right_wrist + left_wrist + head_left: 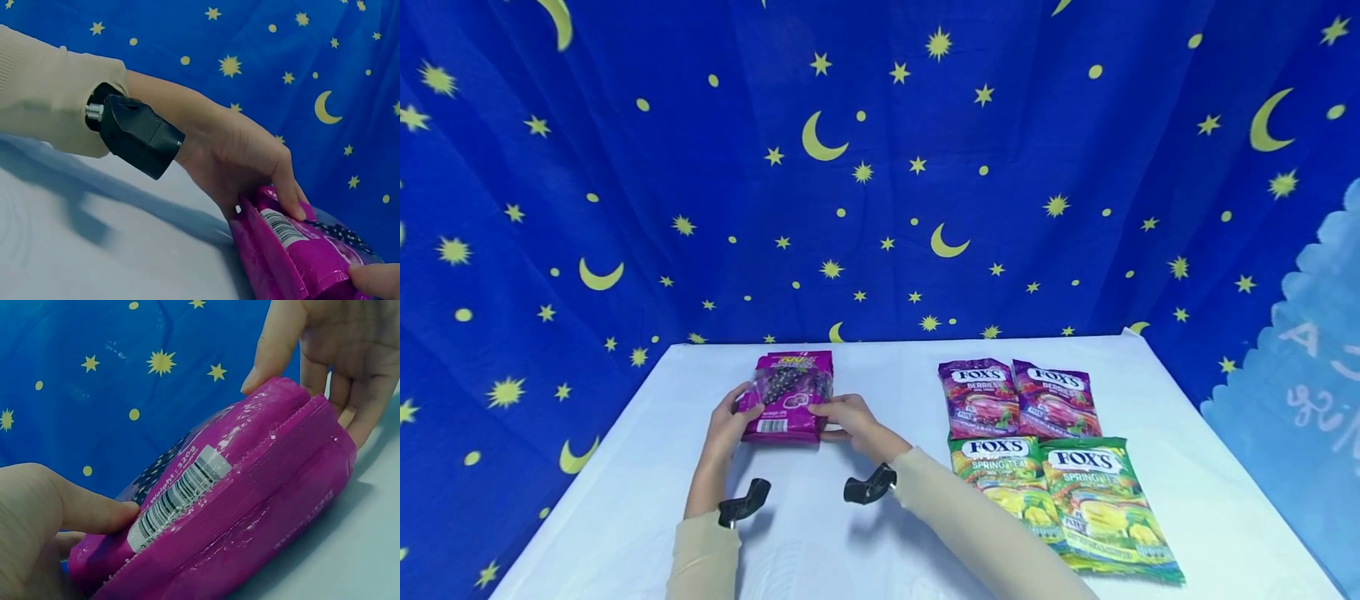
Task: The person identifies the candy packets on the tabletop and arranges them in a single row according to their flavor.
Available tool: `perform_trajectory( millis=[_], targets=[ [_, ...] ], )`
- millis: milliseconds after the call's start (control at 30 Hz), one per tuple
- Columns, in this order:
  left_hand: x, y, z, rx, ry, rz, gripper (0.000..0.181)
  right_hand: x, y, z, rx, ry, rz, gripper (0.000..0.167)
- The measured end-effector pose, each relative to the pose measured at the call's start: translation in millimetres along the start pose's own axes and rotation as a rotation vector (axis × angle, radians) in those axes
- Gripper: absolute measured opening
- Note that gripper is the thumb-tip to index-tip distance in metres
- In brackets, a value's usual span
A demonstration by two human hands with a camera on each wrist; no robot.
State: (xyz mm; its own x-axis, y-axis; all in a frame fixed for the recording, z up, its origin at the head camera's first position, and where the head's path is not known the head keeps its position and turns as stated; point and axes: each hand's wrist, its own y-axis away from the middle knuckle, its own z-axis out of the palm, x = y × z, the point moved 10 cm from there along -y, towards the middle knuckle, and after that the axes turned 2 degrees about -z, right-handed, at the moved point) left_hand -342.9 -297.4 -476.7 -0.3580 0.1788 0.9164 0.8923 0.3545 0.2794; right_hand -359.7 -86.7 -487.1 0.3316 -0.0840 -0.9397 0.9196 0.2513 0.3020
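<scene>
At the back left of the table, a purple candy bag [787,398] with a dark berry picture and a barcode lies face up. A second purple edge shows beneath it, apparently another such bag. My left hand [727,423] grips the left side, its thumb on top of the wrapper. On the opposite side, my right hand [855,425] pinches the lower right corner, thumb above and fingers below. The left wrist view shows the crimped end of the bag [250,462] between both hands. Some fingers are hidden under the packaging.
To the right lie two purple Fox's Berries bags [981,398] side by side. Nearer, green Fox's Spring Tea bags [1097,508] overlap, partly behind my right sleeve [977,525]. A blue starry cloth [880,200] hangs behind the white table [880,367].
</scene>
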Motion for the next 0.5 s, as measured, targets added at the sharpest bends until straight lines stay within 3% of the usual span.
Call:
perform_trajectory(
  millis=[100,200,400,500],
  targets=[
    [4.4,2.4,-0.2,-0.002,-0.032,0.034,0.067,0,2.0,-1,-0.002,-0.005,0.010,0.054],
    [12.9,7.3,-2.0,0.025,-0.079,0.113,0.065,1,3.2,-4,-0.009,-0.011,0.017,0.062],
    [47.8,36.1,-10.8,0.252,-0.149,0.365,0.052,-2,9.5,-16,-0.004,0.039,0.002,0.066],
    [65.1,53.5,-4.0,0.282,-0.122,0.454,0.048,-5,14.8,-25,-0.008,0.066,-0.003,0.063]
  ],
)
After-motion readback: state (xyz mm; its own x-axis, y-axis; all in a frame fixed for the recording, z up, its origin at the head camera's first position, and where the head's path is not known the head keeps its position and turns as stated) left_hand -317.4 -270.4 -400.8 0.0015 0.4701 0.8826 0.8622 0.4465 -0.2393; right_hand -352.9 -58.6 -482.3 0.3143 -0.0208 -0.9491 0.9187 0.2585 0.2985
